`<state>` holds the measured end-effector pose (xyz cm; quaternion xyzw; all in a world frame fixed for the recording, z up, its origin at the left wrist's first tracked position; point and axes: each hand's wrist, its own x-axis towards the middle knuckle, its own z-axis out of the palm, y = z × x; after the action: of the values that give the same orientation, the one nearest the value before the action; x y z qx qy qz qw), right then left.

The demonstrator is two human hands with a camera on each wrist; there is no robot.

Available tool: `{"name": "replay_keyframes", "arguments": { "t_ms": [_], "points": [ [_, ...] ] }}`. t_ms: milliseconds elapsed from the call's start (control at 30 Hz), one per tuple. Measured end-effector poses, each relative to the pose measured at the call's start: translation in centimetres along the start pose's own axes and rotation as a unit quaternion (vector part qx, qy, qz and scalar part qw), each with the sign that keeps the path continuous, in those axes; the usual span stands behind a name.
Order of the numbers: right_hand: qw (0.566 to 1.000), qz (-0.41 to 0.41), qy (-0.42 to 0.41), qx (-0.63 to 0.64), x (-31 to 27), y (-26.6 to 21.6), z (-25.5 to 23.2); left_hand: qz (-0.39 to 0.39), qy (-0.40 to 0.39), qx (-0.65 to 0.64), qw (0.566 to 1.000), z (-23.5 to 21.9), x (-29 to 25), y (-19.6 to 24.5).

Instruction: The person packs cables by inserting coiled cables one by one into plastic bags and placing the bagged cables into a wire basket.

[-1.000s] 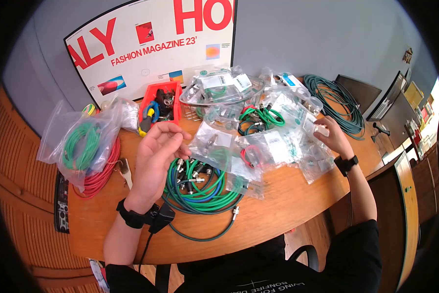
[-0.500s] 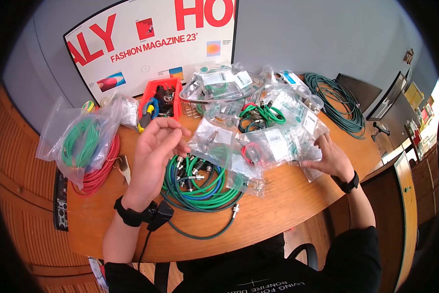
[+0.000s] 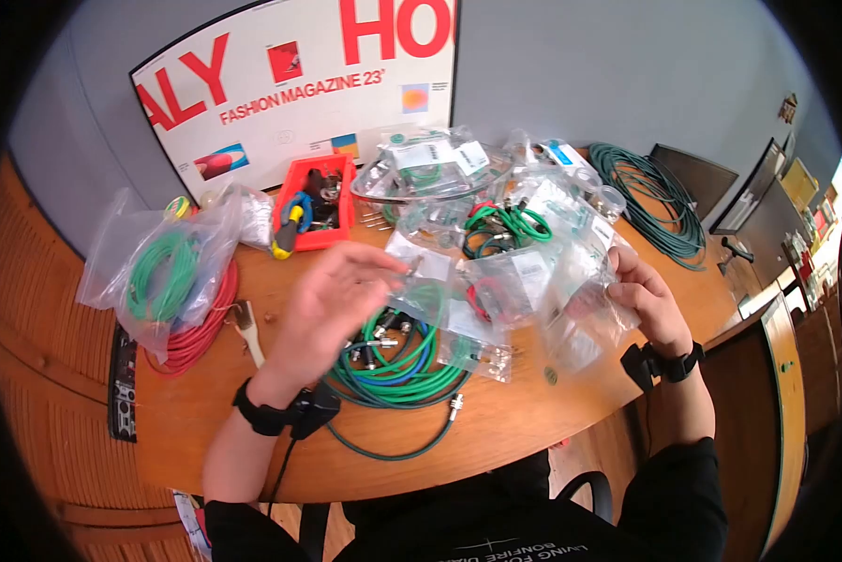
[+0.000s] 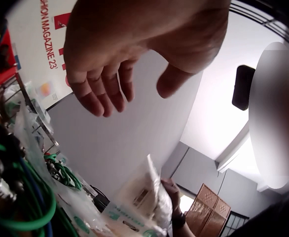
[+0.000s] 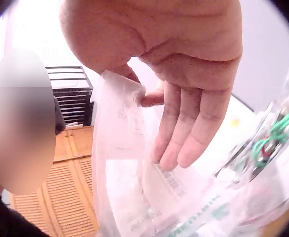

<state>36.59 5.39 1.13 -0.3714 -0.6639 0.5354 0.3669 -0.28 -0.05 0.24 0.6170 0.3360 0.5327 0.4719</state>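
Note:
A clear plastic bag (image 3: 582, 330) with a printed label is raised off the table's right side. My right hand (image 3: 648, 298) pinches its upper edge between thumb and index finger; the right wrist view shows the other fingers extended along the bag (image 5: 125, 182). My left hand (image 3: 335, 309), blurred in the head view, hovers over a coil of green and blue cables (image 3: 397, 379) with metal connectors. Its fingers (image 4: 100, 94) are loosely bent and hold nothing in the left wrist view.
Clear bags (image 3: 519, 281) cover the middle. Behind stand a wire basket (image 3: 430, 195) and a red bin (image 3: 346, 201). A dark green cable coil (image 3: 650, 201) lies back right; bagged green cable (image 3: 163, 276), red cable (image 3: 191, 337) and a brush (image 3: 248, 332) lie left.
My right hand has come down from the back right to the bag, gripped it and lifted it. My left hand has shifted a little right. A small round object now shows below the bag.

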Motion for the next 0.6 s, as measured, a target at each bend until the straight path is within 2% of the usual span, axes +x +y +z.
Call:
{"name": "replay_keyframes", "arguments": {
  "t_ms": [67, 100, 167, 233, 267, 333, 367, 400, 467, 533, 600],
  "points": [
    [0.993, -0.003, -0.056, 0.104, 0.7, -1.4, 3.1, 0.019, -0.088, 0.115, 0.989, 0.1, -0.2, 0.4],
    [0.988, -0.011, -0.094, 0.119, 1.3, -0.8, 3.5, 0.023, -0.105, 0.122, 0.987, 0.3, -0.3, 0.1],
    [0.984, -0.013, -0.119, 0.132, 2.2, -1.4, 5.9, 0.026, -0.119, 0.129, 0.984, 0.8, -0.7, -0.1],
    [0.978, -0.025, -0.155, 0.137, 3.1, -1.1, 7.1, -0.083, -0.114, 0.009, 0.990, 1.4, -1.0, 0.3],
    [0.978, -0.023, -0.156, 0.136, 3.3, -1.0, 7.6, -0.083, -0.113, 0.008, 0.990, 1.2, -1.0, 0.0],
    [0.991, -0.035, -0.049, 0.120, 3.7, -1.0, 8.6, -0.137, -0.047, -0.016, 0.989, 0.6, -0.8, -0.8],
    [0.984, -0.044, -0.057, 0.165, 4.1, -0.8, 8.8, -0.110, -0.004, -0.010, 0.994, 0.9, -0.7, -0.5],
    [0.984, -0.044, -0.059, 0.164, 4.4, -0.6, 8.7, -0.110, -0.002, -0.011, 0.994, 0.7, -0.6, -0.4],
    [0.971, -0.046, -0.115, 0.204, 4.9, -0.2, 8.1, -0.075, 0.029, 0.004, 0.997, 0.5, -0.3, -0.4],
    [0.973, -0.041, -0.107, 0.198, 5.4, 0.4, 6.9, -0.075, 0.036, 0.022, 0.996, 0.3, -0.4, -0.2],
    [0.991, -0.121, -0.049, -0.009, 6.0, 0.1, 6.1, -0.043, 0.067, 0.072, 0.994, -0.1, -0.4, 0.1]
  ]
}}
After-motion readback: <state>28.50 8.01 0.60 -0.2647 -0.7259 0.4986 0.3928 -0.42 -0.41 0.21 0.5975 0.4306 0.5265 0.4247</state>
